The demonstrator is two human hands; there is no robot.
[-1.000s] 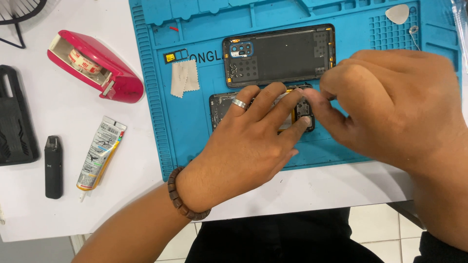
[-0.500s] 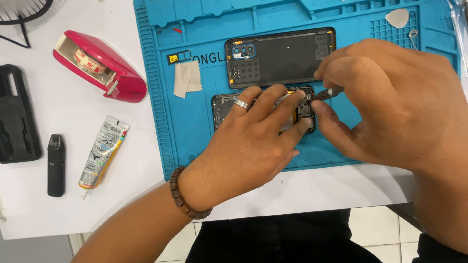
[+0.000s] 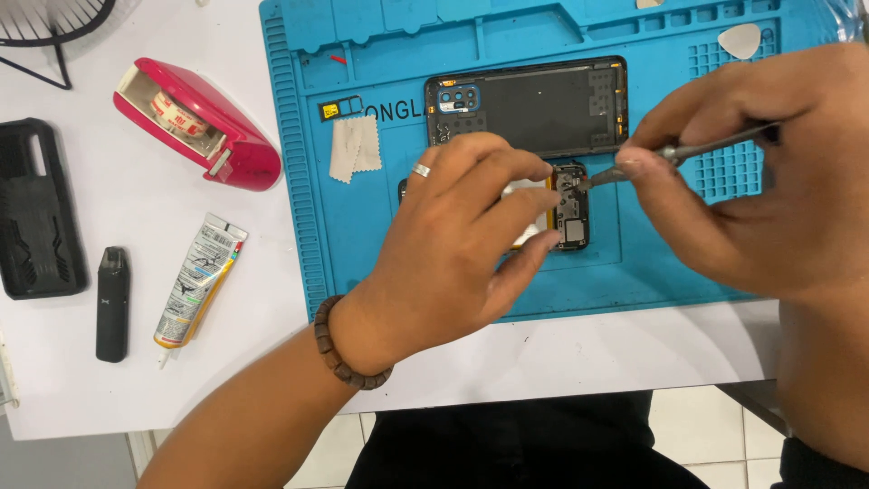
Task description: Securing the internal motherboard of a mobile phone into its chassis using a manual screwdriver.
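Left hand (image 3: 453,244), silver ring and brown bead bracelet (image 3: 348,349), lying flat over opened black smartphone (image 3: 570,208), fingers spread and pressing down on it, not curled round anything. Phone on blue silicone repair mat (image 3: 362,235), middle of mat, just near of separate black plastic back cover (image 3: 534,104); only right end of phone showing, bare circuit board, yellow edge beside it. Right hand (image 3: 742,181) pinched shut on thin grey metal tool (image 3: 688,149), tip touching phone's right end. Small pale cloth scrap (image 3: 355,149) left of hand, clear of it. White guitar-pick-shaped pry tool (image 3: 740,41) far right on mat, well apart. Mat's raised rim and moulded compartments along far edge; near edge of mat close to white table (image 3: 109,407) edge, little room there. Open table to left: glossy red tape dispenser (image 3: 199,127) far, crumpled glue tube (image 3: 199,281) near mat's left edge, small matte black stick-shaped device (image 3: 112,303) left of tube, ribbed black rubber phone case (image 3: 36,217) at left edge. Wire fan grille (image 3: 45,23) far left corner, partly cut off.
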